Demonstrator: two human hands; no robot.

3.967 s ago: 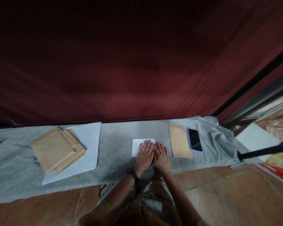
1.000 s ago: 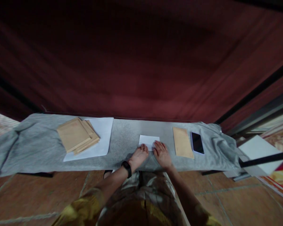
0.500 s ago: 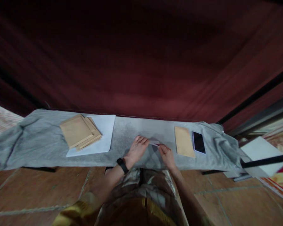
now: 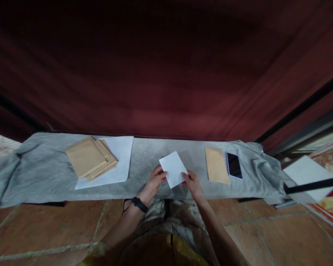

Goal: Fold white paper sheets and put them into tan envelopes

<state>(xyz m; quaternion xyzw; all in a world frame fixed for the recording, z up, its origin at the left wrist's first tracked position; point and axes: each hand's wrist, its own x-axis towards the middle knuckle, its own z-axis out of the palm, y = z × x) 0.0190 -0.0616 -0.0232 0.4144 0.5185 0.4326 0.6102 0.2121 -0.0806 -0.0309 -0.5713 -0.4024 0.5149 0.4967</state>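
Note:
A small white sheet of paper (image 4: 173,169), its face turned up toward me, is held between both hands over the middle of the grey cloth. My left hand (image 4: 155,180) pinches its left edge, thumb on top. On the opposite side, my right hand (image 4: 192,182) grips the right edge, also with the thumb on the face. Whether the paper is one layer or folded, I cannot tell. To the right of my right hand lies a single brown envelope (image 4: 217,165), flat on the cloth.
The grey cloth (image 4: 144,155) covers a narrow bench. At left, several brown envelopes (image 4: 86,157) lie stacked on white paper sheets (image 4: 124,159). A phone (image 4: 234,166) rests at right. Behind hangs a dark red curtain (image 4: 166,92). Black metal bars (image 4: 316,184) stand at the right.
The white paper was nearly edge-on between my hands; now its broad face shows. My left hand has moved slightly left and down, from lying over the paper to pinching its edge.

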